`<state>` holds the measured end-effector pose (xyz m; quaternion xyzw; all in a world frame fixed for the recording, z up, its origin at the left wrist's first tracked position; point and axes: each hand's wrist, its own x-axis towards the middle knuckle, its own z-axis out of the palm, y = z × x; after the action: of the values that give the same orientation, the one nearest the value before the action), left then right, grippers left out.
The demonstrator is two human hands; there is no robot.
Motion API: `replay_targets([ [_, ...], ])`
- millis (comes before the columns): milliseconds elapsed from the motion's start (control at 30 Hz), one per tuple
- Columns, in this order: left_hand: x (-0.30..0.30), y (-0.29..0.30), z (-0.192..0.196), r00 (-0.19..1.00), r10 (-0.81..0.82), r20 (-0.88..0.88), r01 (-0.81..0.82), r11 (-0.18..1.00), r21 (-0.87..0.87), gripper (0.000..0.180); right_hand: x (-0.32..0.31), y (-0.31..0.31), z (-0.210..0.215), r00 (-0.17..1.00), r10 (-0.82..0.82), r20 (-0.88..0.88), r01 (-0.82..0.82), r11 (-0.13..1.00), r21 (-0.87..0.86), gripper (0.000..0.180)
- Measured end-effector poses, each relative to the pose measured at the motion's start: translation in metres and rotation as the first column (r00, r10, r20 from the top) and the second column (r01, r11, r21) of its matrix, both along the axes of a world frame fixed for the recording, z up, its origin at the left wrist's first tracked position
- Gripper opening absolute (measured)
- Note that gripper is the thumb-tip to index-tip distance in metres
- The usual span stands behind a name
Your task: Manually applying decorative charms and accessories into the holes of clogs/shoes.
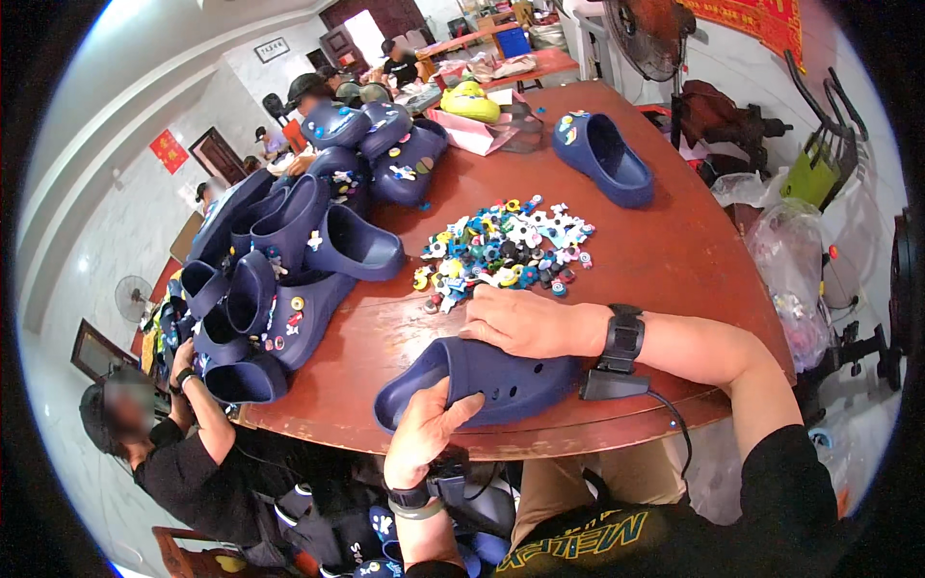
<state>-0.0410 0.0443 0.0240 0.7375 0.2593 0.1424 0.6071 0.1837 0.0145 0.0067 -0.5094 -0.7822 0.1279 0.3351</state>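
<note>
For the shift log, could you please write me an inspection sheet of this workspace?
Surface: round reddish-brown wooden table, glossy.
Job's things: navy clog lying at the near edge; loose pile of colourful shoe charms beyond it.
Clutter: heap of navy clogs on the left, some already with charms; single navy clog farther off; pink box with a yellow item.
Grips: left hand holds the near clog's opening; right hand rests on its top.
Cables: black cable from the wrist device.
Surroundings: standing fan, plastic bags, a seated person lower left.
</note>
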Motion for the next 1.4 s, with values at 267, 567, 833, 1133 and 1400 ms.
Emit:
replay_targets([
  [267,-0.001,0.001,-0.002,0.999,0.047,-0.003,-0.048,0.997,-0.063,0.026,-0.004,-0.005,-0.003,0.993,-0.065,0.099,0.019,0.913,0.408,0.018],
  [567,0.002,0.002,0.003,1.000,0.028,-0.001,-0.028,1.000,-0.007,0.027,0.017,0.003,0.009,0.973,0.156,-0.171,-0.175,0.980,-0.097,0.039],
  [833,0.001,-0.002,0.011,0.996,0.038,-0.083,-0.032,0.997,0.070,0.028,0.001,0.014,0.002,0.998,-0.002,0.063,0.004,1.000,-0.026,0.026],
  [1133,-0.001,0.001,0.000,1.000,0.016,-0.002,-0.016,0.997,0.070,0.028,-0.005,0.017,-0.013,0.996,-0.092,0.011,0.090,0.988,0.124,0.025],
  [1400,0.000,-0.002,0.001,1.000,0.025,0.010,-0.025,1.000,0.000,0.027,-0.015,0.000,-0.003,0.951,-0.253,0.180,0.174,0.915,0.365,0.024],
])
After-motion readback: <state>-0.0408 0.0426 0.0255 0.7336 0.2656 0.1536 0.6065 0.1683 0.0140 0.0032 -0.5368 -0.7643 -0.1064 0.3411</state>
